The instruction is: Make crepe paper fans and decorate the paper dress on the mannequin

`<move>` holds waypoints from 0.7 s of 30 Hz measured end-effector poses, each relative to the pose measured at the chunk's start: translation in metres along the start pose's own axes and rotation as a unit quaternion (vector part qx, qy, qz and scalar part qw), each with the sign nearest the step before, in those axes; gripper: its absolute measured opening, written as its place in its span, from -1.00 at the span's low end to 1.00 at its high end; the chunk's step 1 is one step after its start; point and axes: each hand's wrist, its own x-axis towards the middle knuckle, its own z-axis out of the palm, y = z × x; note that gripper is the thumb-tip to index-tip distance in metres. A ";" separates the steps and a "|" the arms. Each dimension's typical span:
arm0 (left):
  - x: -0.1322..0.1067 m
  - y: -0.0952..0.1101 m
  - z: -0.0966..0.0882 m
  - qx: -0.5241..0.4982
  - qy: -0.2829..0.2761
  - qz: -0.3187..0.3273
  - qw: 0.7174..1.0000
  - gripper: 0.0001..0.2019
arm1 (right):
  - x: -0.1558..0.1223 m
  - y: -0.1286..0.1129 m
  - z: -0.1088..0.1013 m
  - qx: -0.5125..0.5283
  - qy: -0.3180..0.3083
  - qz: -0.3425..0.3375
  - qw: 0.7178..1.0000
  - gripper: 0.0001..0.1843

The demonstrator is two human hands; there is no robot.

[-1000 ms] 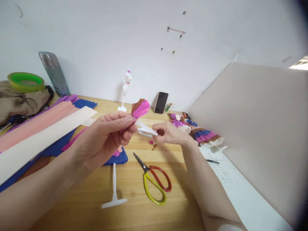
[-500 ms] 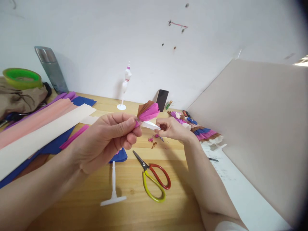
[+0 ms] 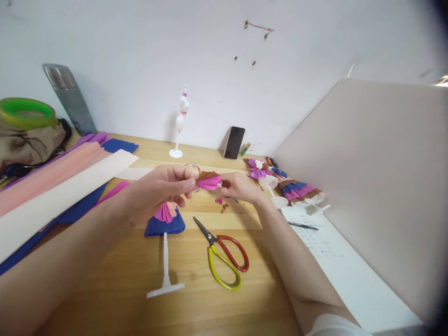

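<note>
The left hand and right hand each have their fingers pinched shut on one end of a pink-and-brown pleated paper bundle. The bundle is held off the surface, beyond the scissors. Its long axis runs level, left to right, with the flared end toward the right hand.

Scissors and phone rest on wooden table.
</note>
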 end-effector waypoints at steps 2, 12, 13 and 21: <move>0.005 -0.001 -0.006 -0.002 0.004 -0.009 1.000 -0.84 | 0.003 0.004 0.005 -0.013 0.000 -0.001 1.000 -0.76; 0.028 -0.019 -0.027 0.011 0.021 -0.067 0.997 -0.85 | 0.007 0.013 0.022 -0.028 -0.017 -0.032 0.999 -0.53; 0.029 -0.019 -0.029 0.017 0.015 -0.071 0.997 -0.85 | 0.007 0.013 0.023 -0.027 -0.020 -0.031 0.999 -0.51; 0.028 -0.014 -0.032 0.006 0.046 -0.072 0.996 -0.83 | 0.011 0.010 0.027 -0.008 -0.035 -0.031 0.999 -0.68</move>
